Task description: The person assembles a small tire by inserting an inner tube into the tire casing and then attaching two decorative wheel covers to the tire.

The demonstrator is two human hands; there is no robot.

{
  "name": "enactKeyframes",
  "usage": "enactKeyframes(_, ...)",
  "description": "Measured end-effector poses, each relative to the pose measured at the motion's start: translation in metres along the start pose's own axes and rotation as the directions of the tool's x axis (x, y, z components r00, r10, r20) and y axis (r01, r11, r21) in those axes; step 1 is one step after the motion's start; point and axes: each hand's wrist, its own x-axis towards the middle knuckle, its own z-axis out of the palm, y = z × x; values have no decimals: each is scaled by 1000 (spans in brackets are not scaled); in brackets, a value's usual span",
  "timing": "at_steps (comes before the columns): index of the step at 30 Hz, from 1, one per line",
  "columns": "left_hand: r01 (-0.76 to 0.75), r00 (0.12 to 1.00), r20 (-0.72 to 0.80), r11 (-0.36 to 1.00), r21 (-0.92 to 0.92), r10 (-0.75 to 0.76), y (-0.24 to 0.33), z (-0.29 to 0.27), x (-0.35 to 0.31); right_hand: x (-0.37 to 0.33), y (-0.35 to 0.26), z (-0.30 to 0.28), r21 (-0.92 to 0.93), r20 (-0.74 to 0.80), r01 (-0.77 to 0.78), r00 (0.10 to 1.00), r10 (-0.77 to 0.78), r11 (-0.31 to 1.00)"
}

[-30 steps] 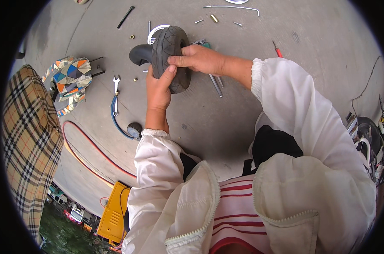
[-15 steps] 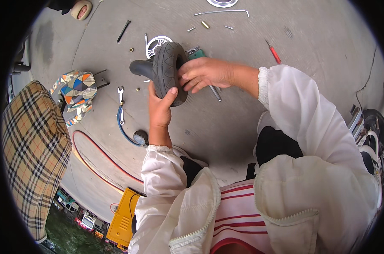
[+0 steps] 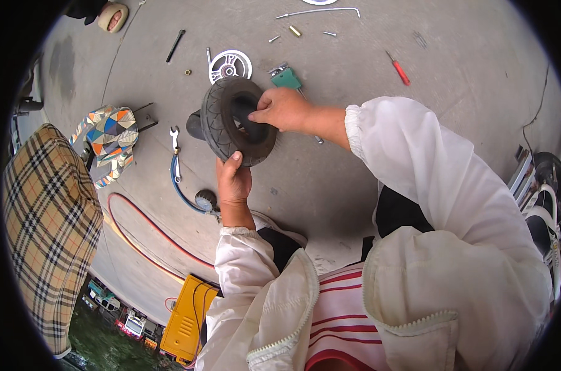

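Observation:
A small black tyre (image 3: 217, 131) is held up off the floor, tilted so its hollow inside faces right. My left hand (image 3: 234, 188) grips its lower edge, thumb over the near sidewall. Behind the tyre, a rounded black piece like an inner tube (image 3: 195, 125) sticks out to the left. The fingers of my right hand (image 3: 286, 110) are drawn together in a pinch at the tyre's opening; what they pinch, if anything, cannot be made out. Just beyond the tyre lies a silver spoked wheel hub (image 3: 230, 62), partly covered by it.
Around lie a green-and-metal tool (image 3: 285, 78), a red-handled screwdriver (image 3: 398, 69), a bent rod (image 3: 317, 11), a wrench (image 3: 176, 154) and a black gauge (image 3: 205, 198) on a blue hose. A yellow case (image 3: 187, 318), a red hose (image 3: 150, 217) and a plaid-covered seat (image 3: 51, 229) are at left.
The tyre has turned, its opening now facing me more, and sits slightly lower and left, uncovering the hub. My right hand has moved left, fingers going from spread to pinched.

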Motion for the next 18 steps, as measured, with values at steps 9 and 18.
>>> enactKeyframes(9, -162, 986, -11, 969, 187, 166, -24, 41, -14, 14, 47, 1, -124, 40, 110, 994, -106, 986)
enactKeyframes(18, 220, 957, -244, 943, 251, -158, -29, 8, 34, -6, 53, -35, 474, 158, -280, 960, 232, 835)
